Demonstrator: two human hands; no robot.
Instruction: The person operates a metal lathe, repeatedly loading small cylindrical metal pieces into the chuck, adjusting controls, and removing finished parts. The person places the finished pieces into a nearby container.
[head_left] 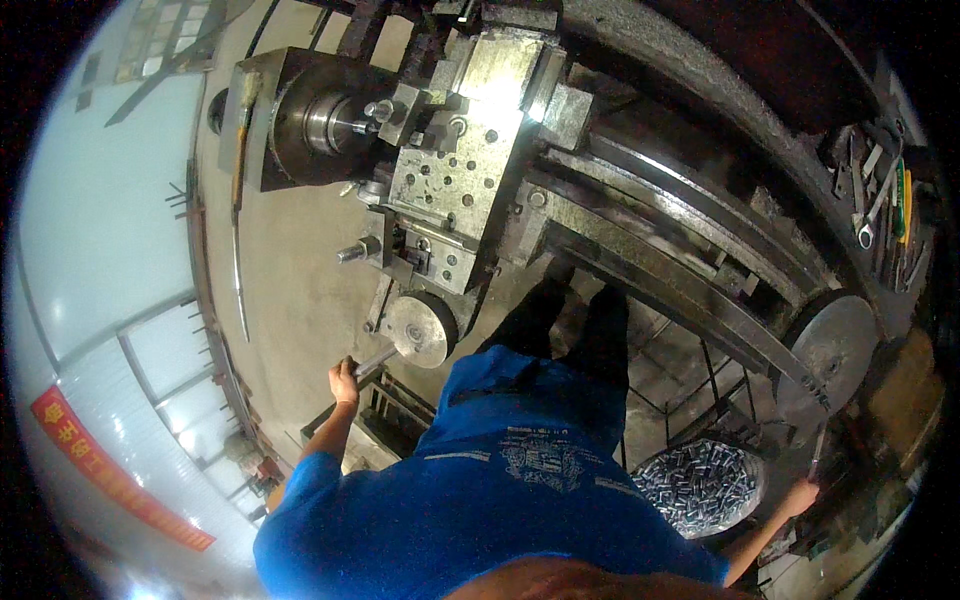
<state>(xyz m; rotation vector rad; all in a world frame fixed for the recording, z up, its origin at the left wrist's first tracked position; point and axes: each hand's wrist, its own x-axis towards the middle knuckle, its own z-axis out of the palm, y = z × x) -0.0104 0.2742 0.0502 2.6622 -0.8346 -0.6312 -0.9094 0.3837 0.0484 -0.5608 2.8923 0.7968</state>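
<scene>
from the head view we look down our blue shirt (480, 500) at a lathe (470, 150). our left hand (344, 381) is curled round the crank handle (372, 361) of the small handwheel (418, 330); the wheel sits just beyond those fingers, up and to their right. our right hand (800, 494) closes its fingers on a thin lever (817, 450) that rises from them toward the large handwheel (835, 345) above. a basket of short metal pieces (700, 485) lies just left of the right fingers. wrenches (880, 195) hang well beyond them, far above.
</scene>
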